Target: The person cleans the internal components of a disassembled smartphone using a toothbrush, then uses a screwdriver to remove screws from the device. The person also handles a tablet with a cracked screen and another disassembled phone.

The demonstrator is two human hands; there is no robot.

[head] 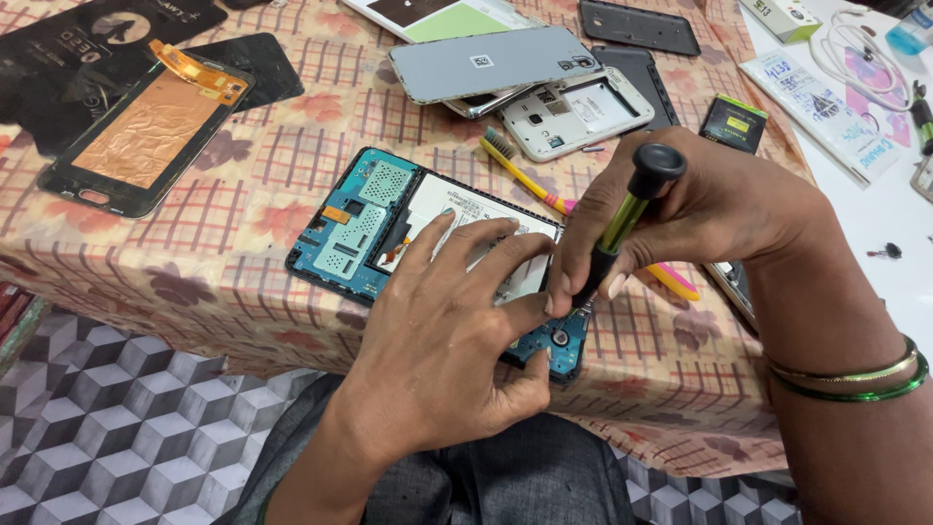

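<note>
On the tablecloth (243, 272), left hand (447, 331) presses the opened phone (389, 228) flat, fingers spread; right hand (680, 209), clamped around the screwdriver (622, 219), works a corner screw, which calls for steady vertical pressure.

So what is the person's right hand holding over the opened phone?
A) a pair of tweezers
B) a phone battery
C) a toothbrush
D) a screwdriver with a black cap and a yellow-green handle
D: the right hand grips a screwdriver with a black cap and yellow-green handle, tip down at the opened phone, which the left hand steadies; the toothbrush lies on the table behind.
</note>
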